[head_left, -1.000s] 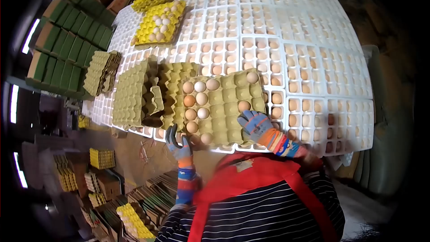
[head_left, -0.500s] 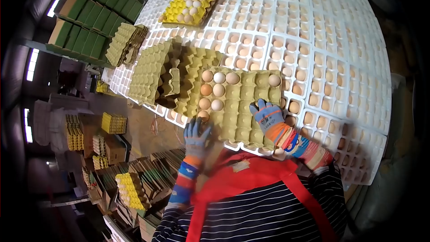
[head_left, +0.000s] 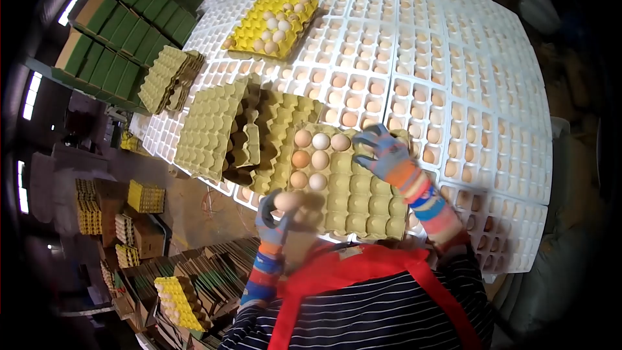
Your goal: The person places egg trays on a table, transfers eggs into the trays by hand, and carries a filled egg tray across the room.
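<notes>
My left hand (head_left: 272,223), in a grey and striped glove, is closed on a pale egg (head_left: 286,201) at the near left corner of a grey-green pulp tray (head_left: 356,204). Several eggs (head_left: 319,159) sit in that tray's far left cups; many other cups are bare. Over the tray's far right part is my right hand (head_left: 387,155), its gloved fingers curved but apart. What lies under its palm is hidden. Another pulp tray (head_left: 285,120) adjoins on the left, beside upright stacked pulp trays (head_left: 207,129).
White plastic trays (head_left: 389,84) full of eggs cover the surface beyond and to the right. A yellow tray (head_left: 246,35) with several eggs stands at the back left. Green boxes (head_left: 103,58) are stacked far left, and folded cartons (head_left: 214,279) lie at lower left.
My left hand has closed on an egg at the tray's near left corner and lifted it. My right hand has moved from the tray's right edge to its far right part. The view has shifted.
</notes>
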A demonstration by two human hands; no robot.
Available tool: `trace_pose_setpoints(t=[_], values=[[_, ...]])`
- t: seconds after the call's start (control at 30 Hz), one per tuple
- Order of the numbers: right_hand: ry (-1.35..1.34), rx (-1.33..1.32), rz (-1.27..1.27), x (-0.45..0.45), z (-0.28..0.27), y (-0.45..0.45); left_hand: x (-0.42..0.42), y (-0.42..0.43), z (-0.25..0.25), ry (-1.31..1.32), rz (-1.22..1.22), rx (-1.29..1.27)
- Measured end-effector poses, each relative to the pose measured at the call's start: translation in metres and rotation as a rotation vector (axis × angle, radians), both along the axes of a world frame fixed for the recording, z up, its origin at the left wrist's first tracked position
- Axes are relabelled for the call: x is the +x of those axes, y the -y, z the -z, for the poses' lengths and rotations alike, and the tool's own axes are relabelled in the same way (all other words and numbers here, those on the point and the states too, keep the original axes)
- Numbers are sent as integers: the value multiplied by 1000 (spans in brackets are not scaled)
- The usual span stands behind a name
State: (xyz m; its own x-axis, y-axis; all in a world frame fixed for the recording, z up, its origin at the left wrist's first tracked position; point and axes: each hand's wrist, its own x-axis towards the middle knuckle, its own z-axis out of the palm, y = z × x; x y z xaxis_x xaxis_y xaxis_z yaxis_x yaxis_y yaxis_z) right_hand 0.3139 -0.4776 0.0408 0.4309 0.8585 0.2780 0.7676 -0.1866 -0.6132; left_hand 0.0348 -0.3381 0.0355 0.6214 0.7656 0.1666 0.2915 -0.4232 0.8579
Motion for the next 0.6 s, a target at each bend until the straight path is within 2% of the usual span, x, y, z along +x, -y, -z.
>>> trace_pose_setpoints(t=[0.03,0.1,0.13,0.23,0.27,0.3,0.37,0.4,0.43,0.5,0.53,0.57,0.6], values=[[175,-256,132,-10,-16,-17,-4,-6,6,46,-35,-105],[280,-414,69,-13,-28,-49,-11,-16,8,76,-62,-196],[250,-425,22,-16,-28,-60,-13,-18,2,71,-83,-211],[259,-468,-147,-37,-38,-72,-25,-16,-5,-83,105,-24],[259,-606,-204,-47,-48,-77,-25,-12,-3,-193,170,-21],[259,-560,-194,-50,-42,-78,-14,-1,-20,-235,209,-60],[264,-468,-169,-52,-22,-77,-6,4,-16,-267,307,283],[233,-471,-101,-49,-19,-74,5,3,-23,-225,298,387],[216,-449,-27,-43,-14,-69,19,5,-38,-218,196,290],[191,-400,122,-28,-9,-56,38,-2,-51,-183,127,461],[169,-410,167,-22,-12,-55,45,-10,-23,-372,13,327],[138,-363,150,-18,-15,-57,57,-13,-17,-503,40,402],[109,-312,133,-14,-18,-60,65,-18,-19,-568,60,352]])
